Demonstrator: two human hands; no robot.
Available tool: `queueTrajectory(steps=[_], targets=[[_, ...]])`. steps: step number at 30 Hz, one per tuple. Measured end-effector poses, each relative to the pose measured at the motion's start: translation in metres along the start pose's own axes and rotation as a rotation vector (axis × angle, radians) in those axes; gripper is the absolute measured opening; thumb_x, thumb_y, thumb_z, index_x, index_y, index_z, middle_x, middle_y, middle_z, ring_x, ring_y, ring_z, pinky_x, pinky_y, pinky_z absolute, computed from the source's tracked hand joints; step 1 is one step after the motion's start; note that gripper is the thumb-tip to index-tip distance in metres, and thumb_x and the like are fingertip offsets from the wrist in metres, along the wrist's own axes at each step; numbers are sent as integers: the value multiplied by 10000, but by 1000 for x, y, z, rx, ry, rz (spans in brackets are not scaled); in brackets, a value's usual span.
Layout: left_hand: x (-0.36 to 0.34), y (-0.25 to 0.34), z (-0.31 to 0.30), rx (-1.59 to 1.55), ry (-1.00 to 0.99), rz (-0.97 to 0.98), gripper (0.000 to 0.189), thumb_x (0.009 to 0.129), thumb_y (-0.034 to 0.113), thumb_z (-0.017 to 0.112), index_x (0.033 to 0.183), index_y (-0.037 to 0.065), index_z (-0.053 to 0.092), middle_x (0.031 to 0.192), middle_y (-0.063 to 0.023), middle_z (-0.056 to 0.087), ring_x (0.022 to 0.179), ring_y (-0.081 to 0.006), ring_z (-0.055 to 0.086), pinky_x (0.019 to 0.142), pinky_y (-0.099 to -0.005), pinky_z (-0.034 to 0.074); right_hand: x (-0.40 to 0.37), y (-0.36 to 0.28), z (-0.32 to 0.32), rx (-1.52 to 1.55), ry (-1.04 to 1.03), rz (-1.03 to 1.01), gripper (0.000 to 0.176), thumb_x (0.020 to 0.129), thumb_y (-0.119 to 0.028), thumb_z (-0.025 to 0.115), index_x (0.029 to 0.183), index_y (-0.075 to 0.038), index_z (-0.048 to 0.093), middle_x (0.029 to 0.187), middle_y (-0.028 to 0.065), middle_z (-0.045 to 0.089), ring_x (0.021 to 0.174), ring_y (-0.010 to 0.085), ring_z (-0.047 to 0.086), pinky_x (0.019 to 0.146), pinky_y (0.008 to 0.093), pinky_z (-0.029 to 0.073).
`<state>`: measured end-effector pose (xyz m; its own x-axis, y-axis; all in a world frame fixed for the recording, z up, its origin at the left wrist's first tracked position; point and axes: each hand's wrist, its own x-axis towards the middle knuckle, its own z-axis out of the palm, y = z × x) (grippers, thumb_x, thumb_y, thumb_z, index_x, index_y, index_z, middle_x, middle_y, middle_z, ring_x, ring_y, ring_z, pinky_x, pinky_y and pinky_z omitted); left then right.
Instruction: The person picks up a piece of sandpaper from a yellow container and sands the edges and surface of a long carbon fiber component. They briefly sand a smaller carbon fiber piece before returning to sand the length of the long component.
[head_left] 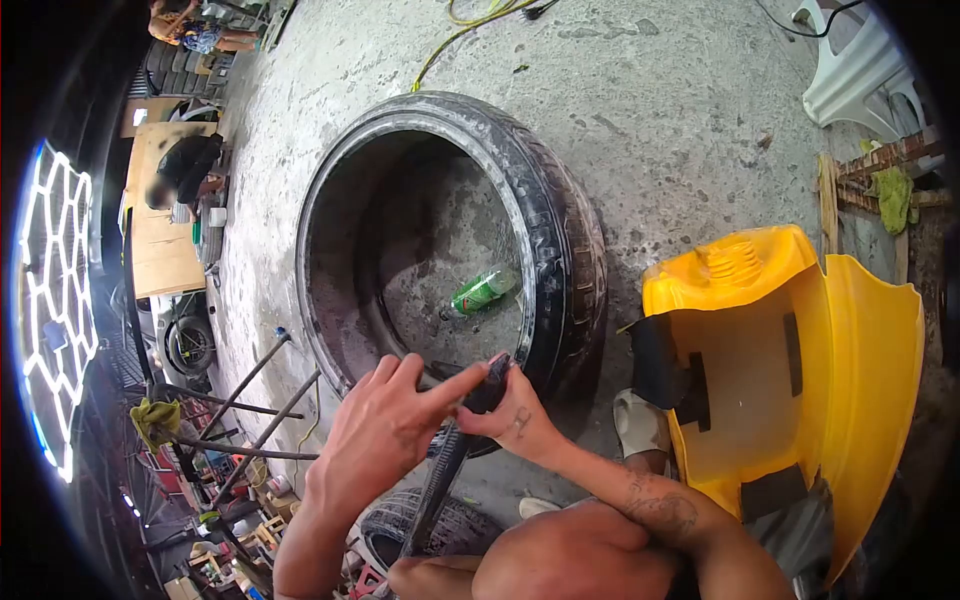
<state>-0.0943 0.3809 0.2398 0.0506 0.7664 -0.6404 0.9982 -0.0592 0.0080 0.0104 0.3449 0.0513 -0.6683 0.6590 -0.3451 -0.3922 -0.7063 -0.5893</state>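
A large black tyre (548, 255) lies on its side on the concrete floor in front of me. Over its near rim, my left hand (375, 425) has its index finger and thumb closed at a small dark rubbery piece (488, 388). From the other side, my right hand (515, 415) pinches the same piece between thumb and fingers. Below the hands runs a long dark ridged strip (440, 490); whether it joins the piece is hidden. Inside the tyre ring lies a clear plastic bottle with a green label (482, 290).
A yellow car body panel (875, 370) stands close on my right, with a white plastic chair (850, 85) beyond. Another tyre (385, 515) is near my legs. Dark metal bars (245, 395) rise at left. A yellow cable (450, 40) crosses the floor; a person (190, 165) bends over farther off.
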Motion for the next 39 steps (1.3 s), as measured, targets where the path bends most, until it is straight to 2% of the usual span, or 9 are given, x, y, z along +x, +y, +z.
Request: queueTrajectory(steps=[8, 10, 13, 16, 19, 22, 35, 36, 39], targets=[[12, -5, -8, 194, -46, 47, 632, 873, 67, 650, 1450, 311, 565, 950, -100, 534, 905, -295, 552, 779, -424, 476, 0, 4, 2, 62, -7, 84, 657, 755, -65, 868, 1249, 20, 444, 1122, 69, 600, 1049, 121, 558, 947, 294, 476], [17, -10, -7, 196, -35, 46, 617, 877, 76, 669, 1441, 312, 580, 932, -98, 521, 904, -297, 544, 788, -430, 478, 0, -2, 6, 57, 50, 14, 554, 763, -13, 861, 1118, -52, 438, 960, -16, 523, 915, 49, 541, 789, 239, 477], [20, -19, -6, 122, 56, -16, 525, 891, 104, 701, 1399, 192, 598, 938, -128, 546, 892, -327, 568, 793, -433, 485, -1, -9, 9, 154, 37, 18, 558, 764, -25, 870, 1112, -54, 435, 934, -27, 507, 886, 41, 529, 753, 218, 464], [18, -24, -3, -161, 328, -87, 366, 889, 178, 773, 1152, -17, 609, 946, -189, 595, 883, -393, 619, 802, -451, 500, -1, -6, 8, 75, 49, -17, 557, 771, -47, 877, 1108, -57, 435, 941, -24, 502, 884, 36, 522, 746, 209, 456], [20, -10, -11, -266, 276, -57, 287, 910, 180, 731, 1055, -26, 592, 960, -197, 579, 913, -401, 592, 811, -457, 500, -2, -5, 3, 60, -14, 98, 693, 780, -102, 883, 1293, 11, 431, 1189, 67, 604, 1090, 122, 564, 983, 300, 476], [45, 13, 12, -237, 280, 43, 241, 907, 163, 729, 1001, -18, 600, 955, -197, 570, 909, -398, 597, 788, -452, 493, 2, 19, -3, 27, -40, -154, 657, 775, -104, 887, 1261, -13, 455, 1166, 52, 608, 1079, 116, 567, 960, 300, 484], [60, 15, -8, -242, -24, 184, 193, 910, 150, 673, 843, 1, 570, 933, -168, 568, 925, -400, 595, 786, -478, 501, 2, 22, -9, 8, -125, -114, 736, 748, -95, 875, 1333, -47, 432, 1187, 45, 598, 1105, 135, 568, 981, 324, 469], [65, 13, 1, -219, 26, 201, 191, 910, 149, 673, 842, 1, 573, 930, -166, 569, 924, -400, 595, 787, -481, 500, -3, 18, 1, 534, -92, 45, 669, 758, -102, 864, 1300, -48, 475, 1174, 42, 608, 1109, 138, 567, 980, 321, 471], [75, 4, 13, -219, 130, 240, 186, 910, 146, 673, 843, -1, 581, 928, -161, 570, 920, -397, 594, 793, -488, 497, 3, 21, -5, 56, -98, -87, 631, 774, -97, 846, 1299, -51, 500, 1199, 45, 608, 1110, 142, 573, 960, 314, 482]])
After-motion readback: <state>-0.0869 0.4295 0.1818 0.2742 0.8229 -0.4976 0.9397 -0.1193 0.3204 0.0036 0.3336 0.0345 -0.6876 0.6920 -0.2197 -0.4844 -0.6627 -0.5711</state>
